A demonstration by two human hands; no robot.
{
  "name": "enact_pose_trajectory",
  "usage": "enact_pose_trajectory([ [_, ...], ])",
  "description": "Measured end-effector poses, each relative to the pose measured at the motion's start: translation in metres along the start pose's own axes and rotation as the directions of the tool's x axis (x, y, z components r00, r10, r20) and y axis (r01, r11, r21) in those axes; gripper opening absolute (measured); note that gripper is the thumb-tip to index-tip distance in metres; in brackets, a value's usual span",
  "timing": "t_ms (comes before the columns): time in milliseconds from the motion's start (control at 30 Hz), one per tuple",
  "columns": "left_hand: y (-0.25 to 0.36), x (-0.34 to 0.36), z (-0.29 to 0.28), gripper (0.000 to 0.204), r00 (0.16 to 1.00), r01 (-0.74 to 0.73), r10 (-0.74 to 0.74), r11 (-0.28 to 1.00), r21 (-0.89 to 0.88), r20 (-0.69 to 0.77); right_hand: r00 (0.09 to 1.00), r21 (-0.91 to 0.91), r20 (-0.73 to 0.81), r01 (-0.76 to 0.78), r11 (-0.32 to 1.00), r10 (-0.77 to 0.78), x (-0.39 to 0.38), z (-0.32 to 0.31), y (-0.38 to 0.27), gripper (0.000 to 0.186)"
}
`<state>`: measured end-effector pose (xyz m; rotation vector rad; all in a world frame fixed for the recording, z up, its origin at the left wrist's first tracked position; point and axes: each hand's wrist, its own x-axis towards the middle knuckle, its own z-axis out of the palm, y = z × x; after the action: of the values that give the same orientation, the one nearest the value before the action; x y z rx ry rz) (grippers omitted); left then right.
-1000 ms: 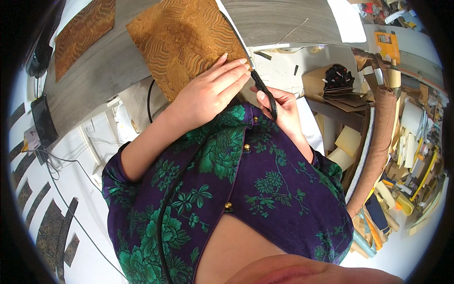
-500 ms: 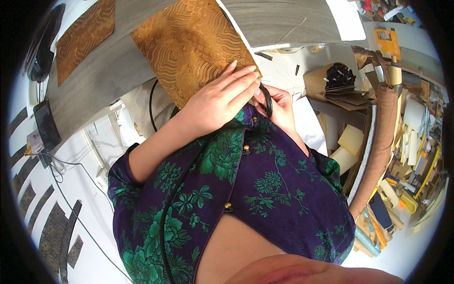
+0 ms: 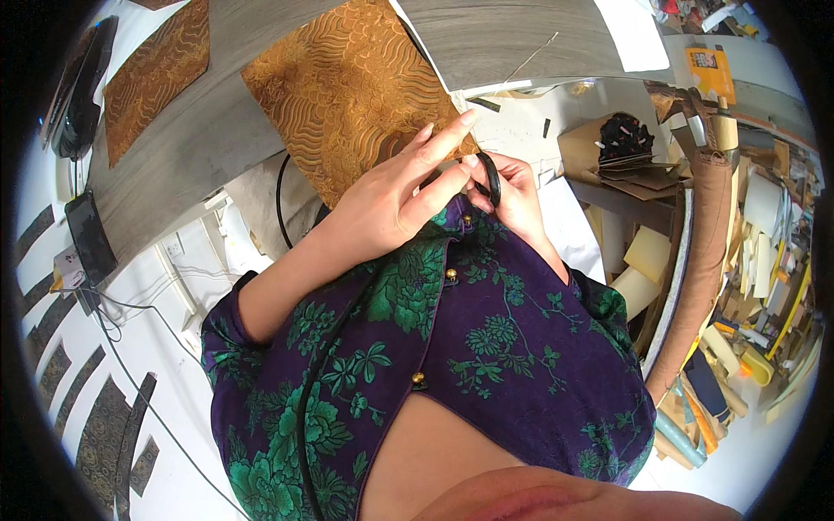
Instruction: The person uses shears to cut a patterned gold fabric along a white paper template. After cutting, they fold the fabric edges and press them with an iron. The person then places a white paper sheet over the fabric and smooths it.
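A brown-gold patterned fabric panel [image 3: 339,95] lies partly on the grey table, its near corner reaching over the edge toward my body. My left hand [image 3: 382,195] rests palm down on that near part, fingers stretched out, with the index finger and thumb apart at the right-hand edge. Beside it, my right hand [image 3: 519,195] is closed around black-handled scissors [image 3: 493,181]; the handle loop shows, while the blades are mostly hidden by my left hand and the fabric. A white edge runs along the panel's right side.
A second brown patterned piece [image 3: 161,82] lies on the grey table [image 3: 191,148] at left. A black phone [image 3: 89,230] and cables hang by the table's left edge. At right stand a box [image 3: 582,143] and a brown fabric roll [image 3: 699,260], with cluttered scraps beyond.
My left index finger and thumb have spread apart, where the fingers lay close together before. The panel's upper end has shifted slightly; my right hand stays nearly in place.
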<state>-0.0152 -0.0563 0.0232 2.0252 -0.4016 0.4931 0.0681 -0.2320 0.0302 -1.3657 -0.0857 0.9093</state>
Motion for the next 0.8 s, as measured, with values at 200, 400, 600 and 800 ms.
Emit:
enact_pose_trajectory([
  [200, 0.011, 0.006, -0.006, 0.016, 1.0, -0.012, 0.009, 0.995, 0.097, 0.027, 1.0, 0.087, 0.006, -0.016, 0.996, 0.015, 0.005, -0.003, 0.005, 0.015],
  [400, 0.012, 0.005, -0.009, 0.033, 0.996, -0.073, 0.067, 0.99, 0.118, 0.051, 1.0, 0.074, 0.003, 0.0, 0.997, 0.0, 0.006, 0.001, 0.004, 0.017],
  [600, 0.027, 0.008, -0.014, 0.056, 0.996, 0.016, -0.013, 0.999, -0.033, 0.091, 1.0, 0.03, -0.026, 0.009, 1.0, -0.009, 0.012, -0.001, -0.003, 0.025],
  [800, 0.027, 0.007, -0.014, 0.053, 0.996, -0.031, 0.031, 0.999, 0.006, 0.087, 0.999, 0.007, -0.04, 0.036, 0.999, -0.036, 0.015, 0.001, -0.007, 0.024],
])
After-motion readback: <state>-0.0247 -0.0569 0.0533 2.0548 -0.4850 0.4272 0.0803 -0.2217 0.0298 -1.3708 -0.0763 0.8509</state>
